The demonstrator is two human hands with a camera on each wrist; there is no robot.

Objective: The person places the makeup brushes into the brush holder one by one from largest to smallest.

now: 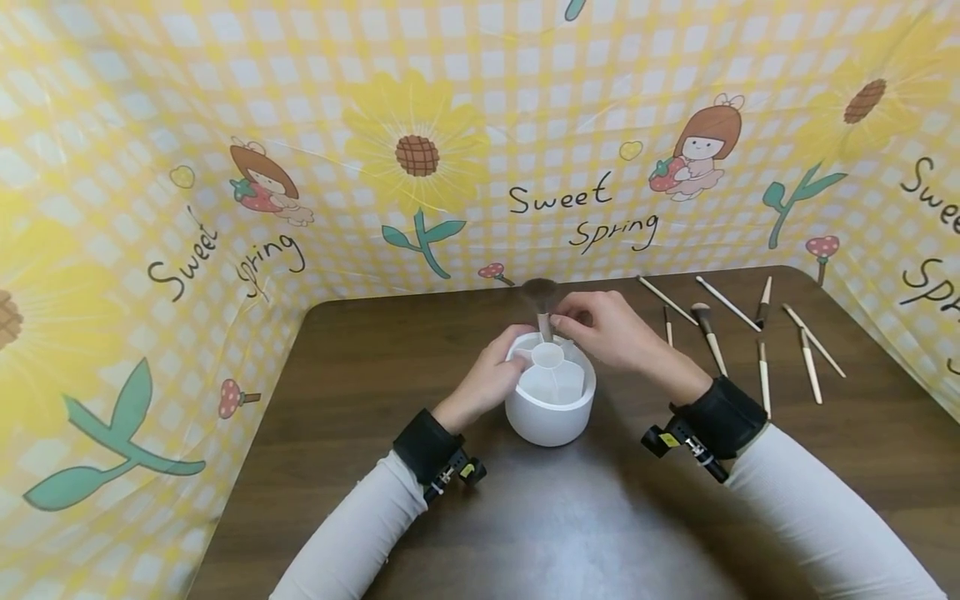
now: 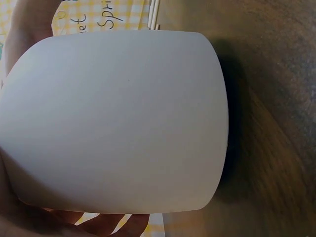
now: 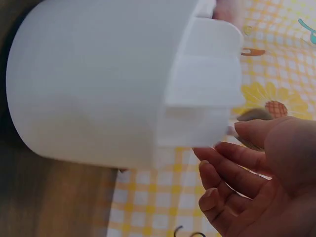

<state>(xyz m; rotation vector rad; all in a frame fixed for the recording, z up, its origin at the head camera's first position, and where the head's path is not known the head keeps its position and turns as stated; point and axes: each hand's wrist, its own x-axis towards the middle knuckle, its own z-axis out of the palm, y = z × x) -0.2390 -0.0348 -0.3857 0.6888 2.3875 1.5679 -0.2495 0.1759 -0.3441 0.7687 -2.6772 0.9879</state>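
A round white holder [image 1: 551, 417] with inner compartments stands on the dark wooden table [image 1: 360, 367]. My left hand [image 1: 491, 375] grips its left rim and wall. The holder's smooth side [image 2: 118, 118] fills the left wrist view. My right hand [image 1: 600, 321] pinches the handle of a fluffy brown makeup brush [image 1: 540, 296], which stands upright in a back compartment with its bristles up. In the right wrist view the holder [image 3: 98, 84] is close, the brush's head [image 3: 254, 116] peeks behind the fingers [image 3: 232, 173].
Several loose makeup brushes with pale handles [image 1: 761, 350] lie spread on the table to the right. A yellow checked backdrop with sunflowers [image 1: 416, 154] surrounds the table on three sides.
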